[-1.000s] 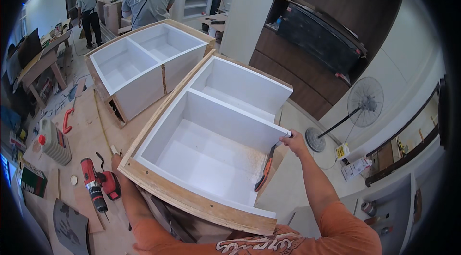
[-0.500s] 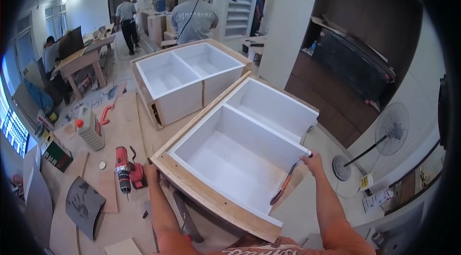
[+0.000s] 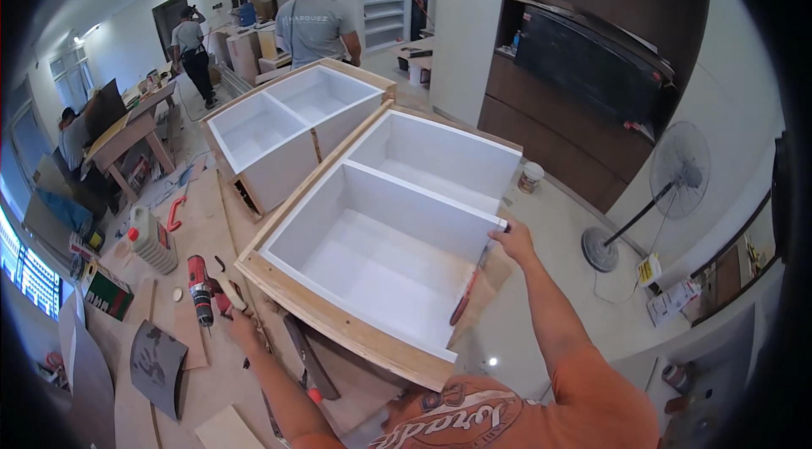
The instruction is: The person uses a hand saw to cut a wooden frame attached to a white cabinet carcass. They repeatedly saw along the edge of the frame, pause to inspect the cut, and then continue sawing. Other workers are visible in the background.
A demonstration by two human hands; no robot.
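Note:
A white-lined wooden cabinet (image 3: 338, 332) lies open side up in front of me, parted by a divider. At the divider's right end, my right hand (image 3: 513, 240) is closed at the edge, with a small dark piece by its fingertips that I cannot make out. An orange-red handled tool (image 3: 463, 297) rests against the cabinet's right side, below that hand. Left of the cabinet, my left hand (image 3: 243, 326) is closed on a cream-coloured curved piece (image 3: 230, 291), its kind unclear. Just beyond lies a red cordless drill (image 3: 200, 288) on the worktable (image 3: 199, 398).
A second white-lined cabinet (image 3: 279, 153) stands behind the first. To the left are a white jug (image 3: 152, 242), a green can (image 3: 106, 291) and a dark curved sheet (image 3: 157, 364). A standing fan (image 3: 602, 248) is at right. Three people (image 3: 315, 30) are farther off, another by the shelves.
My left hand has left the cabinet's left edge and holds the cream-coloured piece beside the drill. My right hand stays at the divider's end. The view has shifted; the person behind the cabinets has turned.

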